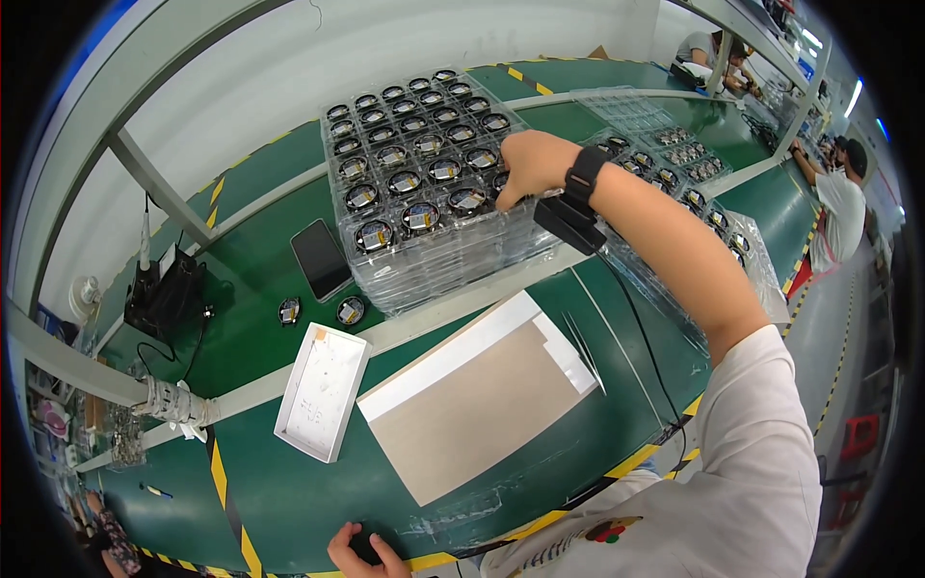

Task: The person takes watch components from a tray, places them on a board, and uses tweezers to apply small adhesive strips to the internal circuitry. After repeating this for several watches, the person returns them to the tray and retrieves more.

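Observation:
My right hand (532, 164) reaches to the right edge of a stack of clear plastic trays (462, 250). Its thumb and fingers close around a round black watch case (499, 181) in the top tray, mostly hidden by the hand. Rows of similar round cases, each with a small electronic module inside, fill that tray. A black strap with a dark box and cable (568, 222) is on my right wrist. At the near table edge my left hand (358, 557) is curled, with something dark between its fingers that I cannot make out.
A brown-and-white board (472, 414) lies in front, with tweezers (583, 352) on its right. To the left are a white box (323, 395), a phone (321, 258) and two loose cases (351, 309). More filled trays (665, 178) stand right. Other people (838, 202) sit farther off.

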